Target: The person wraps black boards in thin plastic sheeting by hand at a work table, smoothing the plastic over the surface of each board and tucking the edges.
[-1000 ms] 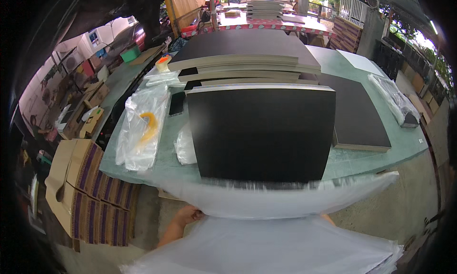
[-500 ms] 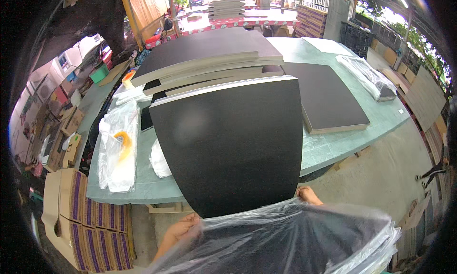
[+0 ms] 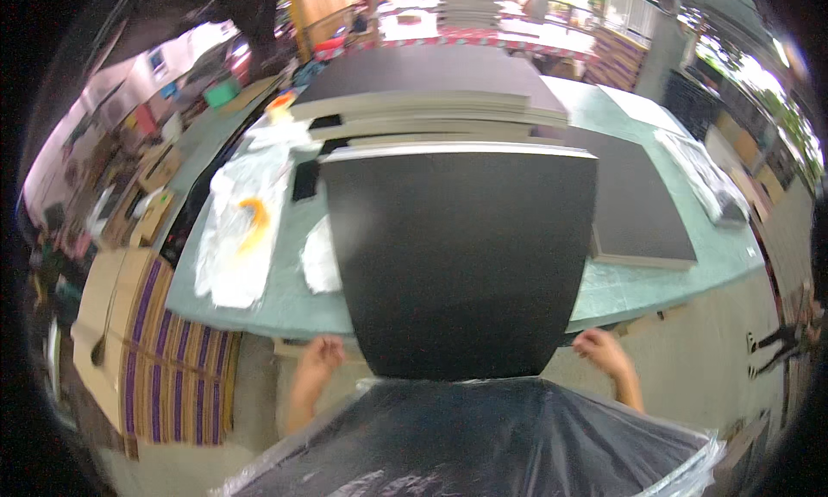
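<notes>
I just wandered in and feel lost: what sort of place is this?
Probably a workshop or small factory that packs flat panels: a stack of dark boards on a long green table, a clear plastic bag over one board, and cardboard cartons alongside.

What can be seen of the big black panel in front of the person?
The black panel is a large flat rectangular board, matte dark on top with a pale edge along its far side. It lies on the green table, its near end overhanging the table edge and entering a clear plastic bag. The left hand and right hand are at its near corners, gripping the bag's mouth. Similar boards are stacked behind it.
</notes>
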A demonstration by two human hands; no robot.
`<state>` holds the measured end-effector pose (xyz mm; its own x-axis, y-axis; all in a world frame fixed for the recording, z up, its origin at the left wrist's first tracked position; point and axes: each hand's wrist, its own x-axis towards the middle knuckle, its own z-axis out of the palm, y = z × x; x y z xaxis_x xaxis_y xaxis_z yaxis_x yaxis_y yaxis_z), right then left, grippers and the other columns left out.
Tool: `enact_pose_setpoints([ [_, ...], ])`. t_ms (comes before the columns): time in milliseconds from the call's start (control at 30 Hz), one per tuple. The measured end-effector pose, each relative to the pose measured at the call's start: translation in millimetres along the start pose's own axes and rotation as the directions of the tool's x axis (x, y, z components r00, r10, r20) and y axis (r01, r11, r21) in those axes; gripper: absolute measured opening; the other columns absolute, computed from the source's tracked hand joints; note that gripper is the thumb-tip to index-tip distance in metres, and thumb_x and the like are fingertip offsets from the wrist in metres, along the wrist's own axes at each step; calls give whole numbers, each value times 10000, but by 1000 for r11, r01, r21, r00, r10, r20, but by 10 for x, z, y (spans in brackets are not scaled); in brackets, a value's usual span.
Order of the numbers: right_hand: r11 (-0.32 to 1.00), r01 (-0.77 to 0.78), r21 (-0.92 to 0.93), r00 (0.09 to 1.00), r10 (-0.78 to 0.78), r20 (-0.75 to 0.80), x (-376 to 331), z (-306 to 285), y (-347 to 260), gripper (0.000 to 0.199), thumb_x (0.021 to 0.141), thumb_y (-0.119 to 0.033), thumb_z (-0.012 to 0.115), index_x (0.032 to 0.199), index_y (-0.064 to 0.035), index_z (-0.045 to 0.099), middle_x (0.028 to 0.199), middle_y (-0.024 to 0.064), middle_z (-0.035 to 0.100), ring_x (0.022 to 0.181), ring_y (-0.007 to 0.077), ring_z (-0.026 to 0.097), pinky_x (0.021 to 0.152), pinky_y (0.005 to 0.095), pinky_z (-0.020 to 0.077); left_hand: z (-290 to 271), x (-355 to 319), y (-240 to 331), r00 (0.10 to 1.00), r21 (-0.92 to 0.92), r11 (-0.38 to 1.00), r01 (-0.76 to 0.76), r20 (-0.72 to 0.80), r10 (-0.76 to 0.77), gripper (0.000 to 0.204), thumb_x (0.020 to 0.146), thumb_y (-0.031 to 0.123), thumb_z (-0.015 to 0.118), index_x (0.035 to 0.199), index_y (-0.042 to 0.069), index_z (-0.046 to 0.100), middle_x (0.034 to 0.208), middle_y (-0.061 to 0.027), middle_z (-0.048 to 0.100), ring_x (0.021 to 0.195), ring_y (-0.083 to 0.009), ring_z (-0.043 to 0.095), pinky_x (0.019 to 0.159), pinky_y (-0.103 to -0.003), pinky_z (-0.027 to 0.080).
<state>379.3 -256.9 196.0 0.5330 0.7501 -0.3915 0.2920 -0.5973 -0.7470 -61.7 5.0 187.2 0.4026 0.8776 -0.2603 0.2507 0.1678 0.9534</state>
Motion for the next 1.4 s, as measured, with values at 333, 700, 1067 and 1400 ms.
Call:
enact_pose_setpoints([
  [333, 786, 374, 492, -122, -485, 866, -510, 601, -1095, 550, 839, -414, 473, 1279, -97, 374, 1379, 182, 193, 1285, 313, 149, 1030, 427, 123, 599, -422, 714, 53, -8, 970, -243, 998, 22, 392, 853, 264, 513, 1158, 19, 488, 1245, -144, 434, 1187, -277, 362, 974, -371, 289],
  [700, 939, 308, -152, 396, 18, 918, 50, 903, -260, 588, 806, -520, 464, 1250, -137, 420, 1313, 111, 347, 1227, 273, 281, 1014, 382, 202, 2, 686, 991, 945, 322, 889, -325, 144, 293, 204, 776, 143, 557, 914, -4, 581, 796, -86, 597, 735, -207, 566, 693, -313, 455],
  [1067, 34, 532, 846, -97, -990, 101, -1100, -182, -2672, 344, 788, -203, 587, 1031, 36, 538, 1007, 160, 524, 929, 262, 496, 807, 337, 383, -123, 1957, 238, 784, 612, 563, -556, 161, 600, 398, 759, 252, 587, 1022, -42, 539, 924, -170, 599, 841, -245, 580, 752, -351, 442],
  [1400, -299, 433, 851, 83, -926, -368, -1155, 46, -2777, 276, 744, -181, 628, 888, 54, 609, 848, 155, 571, 716, 210, 564, 616, 261, 457, 9, 2227, 162, 797, 547, 638, -543, 95, 597, 419, 764, 264, 583, 1046, -40, 523, 959, -162, 586, 867, -248, 570, 764, -350, 437],
])
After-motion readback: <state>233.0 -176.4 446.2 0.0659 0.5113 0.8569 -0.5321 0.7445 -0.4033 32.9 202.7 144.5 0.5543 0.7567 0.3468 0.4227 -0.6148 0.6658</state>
